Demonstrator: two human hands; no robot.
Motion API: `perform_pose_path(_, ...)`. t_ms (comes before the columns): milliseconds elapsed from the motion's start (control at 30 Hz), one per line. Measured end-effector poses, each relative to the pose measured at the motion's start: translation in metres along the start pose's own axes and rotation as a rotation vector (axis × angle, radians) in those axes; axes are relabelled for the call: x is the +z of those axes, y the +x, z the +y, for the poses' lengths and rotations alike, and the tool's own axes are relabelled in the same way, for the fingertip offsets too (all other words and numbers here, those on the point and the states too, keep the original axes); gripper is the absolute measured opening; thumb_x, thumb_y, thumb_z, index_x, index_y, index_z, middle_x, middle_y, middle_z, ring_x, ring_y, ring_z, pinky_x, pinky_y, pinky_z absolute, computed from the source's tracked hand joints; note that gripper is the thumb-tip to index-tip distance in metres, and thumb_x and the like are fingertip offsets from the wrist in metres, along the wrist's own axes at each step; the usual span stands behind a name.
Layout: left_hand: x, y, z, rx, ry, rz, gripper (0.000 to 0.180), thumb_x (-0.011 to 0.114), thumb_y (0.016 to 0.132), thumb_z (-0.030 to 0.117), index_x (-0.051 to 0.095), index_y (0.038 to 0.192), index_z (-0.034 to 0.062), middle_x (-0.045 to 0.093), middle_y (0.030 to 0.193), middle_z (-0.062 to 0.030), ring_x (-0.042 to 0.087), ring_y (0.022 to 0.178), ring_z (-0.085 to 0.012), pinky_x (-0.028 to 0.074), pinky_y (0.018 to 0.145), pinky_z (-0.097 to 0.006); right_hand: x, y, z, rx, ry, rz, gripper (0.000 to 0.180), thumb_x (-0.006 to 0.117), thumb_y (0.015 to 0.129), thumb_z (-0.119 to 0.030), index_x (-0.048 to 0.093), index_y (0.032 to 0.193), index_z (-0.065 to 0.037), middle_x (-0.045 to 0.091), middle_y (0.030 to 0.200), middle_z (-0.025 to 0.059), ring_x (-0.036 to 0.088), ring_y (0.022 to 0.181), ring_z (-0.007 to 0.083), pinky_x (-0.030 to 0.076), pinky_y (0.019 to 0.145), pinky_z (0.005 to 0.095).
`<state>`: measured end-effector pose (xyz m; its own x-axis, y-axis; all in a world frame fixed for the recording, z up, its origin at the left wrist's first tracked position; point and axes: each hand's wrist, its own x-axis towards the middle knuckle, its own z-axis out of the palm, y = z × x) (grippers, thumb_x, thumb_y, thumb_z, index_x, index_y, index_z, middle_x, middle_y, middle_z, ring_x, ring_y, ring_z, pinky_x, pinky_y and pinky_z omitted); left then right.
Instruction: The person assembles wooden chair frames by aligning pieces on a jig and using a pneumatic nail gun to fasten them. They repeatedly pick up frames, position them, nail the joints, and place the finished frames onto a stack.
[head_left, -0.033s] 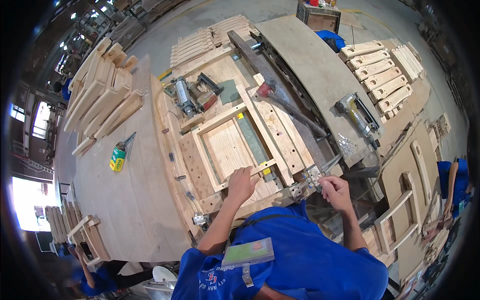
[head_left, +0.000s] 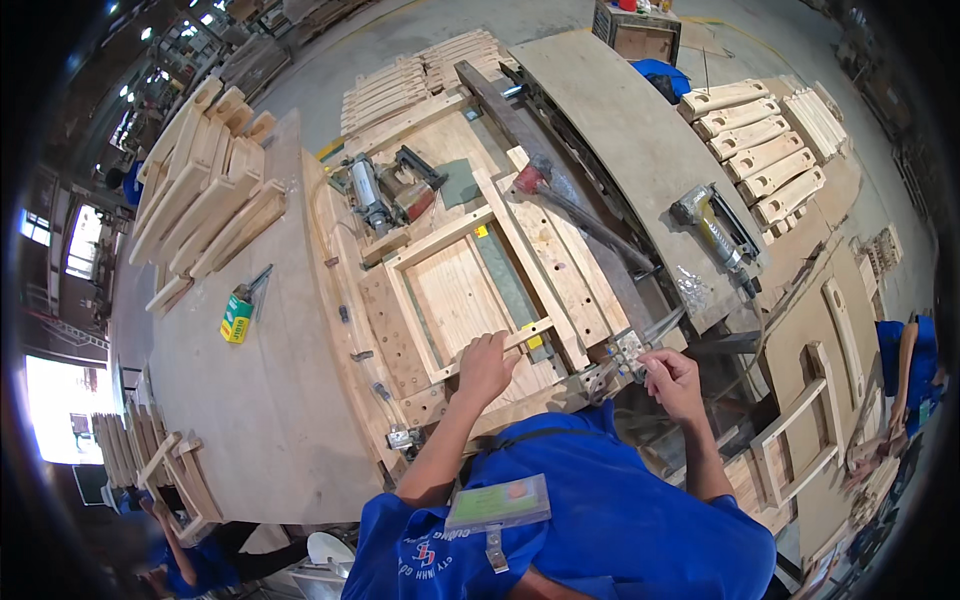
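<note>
A light wooden frame [head_left: 398, 300] lies in a jig with drilled wooden blocks [head_left: 541, 228] around it. My left hand [head_left: 486, 366] is curled over the near rail of this frame, its fingertips partly hidden. A long wooden bar [head_left: 520, 265] runs along the frame's right side. At the jig's near right corner sits a metal valve block [head_left: 628, 350] with small fittings. My right hand [head_left: 671, 383] is beside it with bent, closed fingers; what they pinch, if anything, is too small to make out.
Nail guns [head_left: 372, 195] lie behind the frame, and another nail gun [head_left: 718, 232] rests on the right board. A red-headed mallet [head_left: 533, 176] lies beside the jig. Left, a green-and-yellow box [head_left: 237, 318] and stacked wooden parts [head_left: 205, 190] sit on a table. Co-workers are at both sides.
</note>
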<state>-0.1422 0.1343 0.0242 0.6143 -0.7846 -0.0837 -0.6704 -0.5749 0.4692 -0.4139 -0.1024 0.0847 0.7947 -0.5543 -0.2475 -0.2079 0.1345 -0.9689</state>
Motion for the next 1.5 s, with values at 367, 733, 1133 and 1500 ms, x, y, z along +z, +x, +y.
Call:
perform_pose_path(367,0.003,0.039,-0.015,-0.036,0.007,-0.232,0.038,0.074,0.095,0.033,0.063,0.120,0.0066,0.068,0.110,-0.0186,0.066,0.108,-0.0391,0.053,0.092,-0.050,0.024,0.035,-0.024,-0.153,-0.346,0.008,0.024,0.075,0.097,-0.016,0.074,0.115,-0.001,0.067,0.078,0.0018,0.056,0.068,0.0061,0.046,0.062,0.0249)
perform_pose_path(733,-0.014,0.055,-0.023,0.138,-0.045,-0.408,0.039,0.069,0.098,0.029,0.058,0.127,0.0066,0.072,0.105,-0.0217,0.069,0.104,-0.0433,0.055,0.089,-0.055,0.069,0.125,-0.014,-0.239,-0.539,-0.016,0.045,0.073,0.098,-0.014,0.060,0.139,-0.001,0.069,0.106,0.0118,0.065,0.085,0.0179,0.056,0.073,0.0309)
perform_pose_path(1133,-0.148,0.015,0.057,0.064,-0.063,-0.187,0.045,0.067,0.100,0.040,0.058,0.131,0.0084,0.074,0.101,-0.0206,0.071,0.096,-0.0431,0.055,0.081,-0.054,0.060,0.140,-0.106,-0.301,-0.228,-0.010,0.036,0.067,0.103,-0.018,0.065,0.135,-0.003,0.072,0.113,0.0089,0.067,0.098,0.0136,0.055,0.084,0.0315)
perform_pose_path(1500,-0.201,-0.110,-0.010,-0.507,0.163,0.318,0.046,0.078,0.094,0.031,0.065,0.126,0.0012,0.074,0.103,-0.0250,0.069,0.096,-0.0485,0.054,0.084,-0.054,0.063,0.232,-0.029,-0.467,-1.208,0.211,0.062,0.075,0.090,-0.025,0.053,0.142,0.002,0.054,0.142,0.0288,0.053,0.134,0.0451,0.053,0.104,0.0515)
